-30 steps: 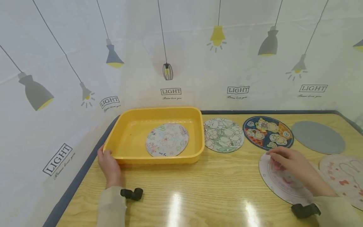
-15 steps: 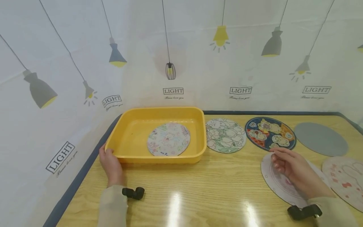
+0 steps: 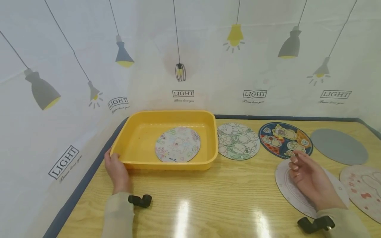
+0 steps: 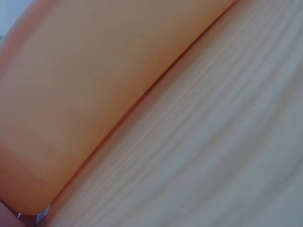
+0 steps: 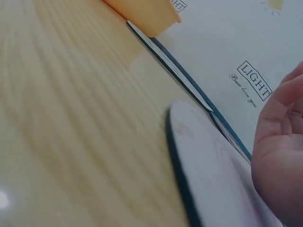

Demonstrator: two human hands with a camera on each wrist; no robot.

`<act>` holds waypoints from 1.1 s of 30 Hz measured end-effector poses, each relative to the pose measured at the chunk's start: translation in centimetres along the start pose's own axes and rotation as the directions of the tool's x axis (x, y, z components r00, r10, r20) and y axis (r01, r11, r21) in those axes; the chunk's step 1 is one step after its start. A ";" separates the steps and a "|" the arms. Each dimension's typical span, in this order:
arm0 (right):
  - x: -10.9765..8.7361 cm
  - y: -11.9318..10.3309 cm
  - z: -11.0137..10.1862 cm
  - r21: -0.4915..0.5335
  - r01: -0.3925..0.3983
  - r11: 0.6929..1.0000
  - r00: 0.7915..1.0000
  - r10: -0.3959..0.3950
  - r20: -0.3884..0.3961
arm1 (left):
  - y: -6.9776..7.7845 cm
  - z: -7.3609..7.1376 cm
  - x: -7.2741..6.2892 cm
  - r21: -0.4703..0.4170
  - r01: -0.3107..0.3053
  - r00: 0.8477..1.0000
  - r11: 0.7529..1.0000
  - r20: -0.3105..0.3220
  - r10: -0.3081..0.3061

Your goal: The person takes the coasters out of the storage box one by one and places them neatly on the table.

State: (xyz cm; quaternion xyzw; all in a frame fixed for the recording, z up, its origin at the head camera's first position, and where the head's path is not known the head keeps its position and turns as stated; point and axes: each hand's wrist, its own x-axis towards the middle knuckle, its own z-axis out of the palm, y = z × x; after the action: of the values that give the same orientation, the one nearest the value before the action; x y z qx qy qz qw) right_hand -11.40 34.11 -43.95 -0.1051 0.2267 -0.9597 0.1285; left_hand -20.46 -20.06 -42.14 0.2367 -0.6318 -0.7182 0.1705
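Observation:
My left hand (image 3: 117, 172) grips the near left corner of the yellow plastic tray (image 3: 166, 164), thumb at the rim. Inside the tray lies a round mat (image 3: 178, 145) with a small coloured drawing, leaning toward the front right. Over at the right, my right hand (image 3: 311, 181) hovers above a pale pink round mat (image 3: 285, 188), fingers loosely curled and holding nothing. In the right wrist view that mat (image 5: 208, 161) shows a dark edge and lies flat beside the hand (image 5: 279, 151). The left wrist view is mostly the tray's outer wall (image 4: 104, 75).
Right of the tray, a round mat with green line flowers (image 3: 238, 142) lies against its side. Then come a dark blue mat with cartoon bears (image 3: 284, 140) and a plain grey one (image 3: 340, 145). A pink rabbit mat (image 3: 364, 188) sits at the right. A lamp-printed cloth (image 3: 214, 76) hangs behind.
My right hand has lifted and turned above the pale pink mat, its palm now facing more to the left. My left hand stays on the tray's corner. The view has shifted slightly.

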 end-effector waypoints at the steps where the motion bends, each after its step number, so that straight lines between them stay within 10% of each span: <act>1: 0.1 0.1 0.1 -0.006 -0.003 1.000 1.000 0.003 0.000 | 0.0 0.0 0.0 -0.005 -0.003 1.000 1.000 0.003 0.003; 17: 3.5 3.6 2.7 -0.314 -0.065 0.947 0.991 0.025 -0.131 | 0.0 0.1 0.2 0.009 0.024 1.000 1.000 -0.005 -0.024; 33: 6.6 7.0 4.9 -0.378 -0.092 0.921 0.988 0.037 -0.152 | 0.2 0.1 0.1 0.003 0.021 1.000 1.000 -0.009 -0.021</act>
State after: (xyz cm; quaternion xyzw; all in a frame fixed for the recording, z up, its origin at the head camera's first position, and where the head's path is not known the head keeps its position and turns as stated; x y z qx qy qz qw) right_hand -14.95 24.08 -41.93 -0.0521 0.4218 -0.8971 0.1205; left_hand -20.64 -20.09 -41.97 0.2466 -0.6296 -0.7179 0.1656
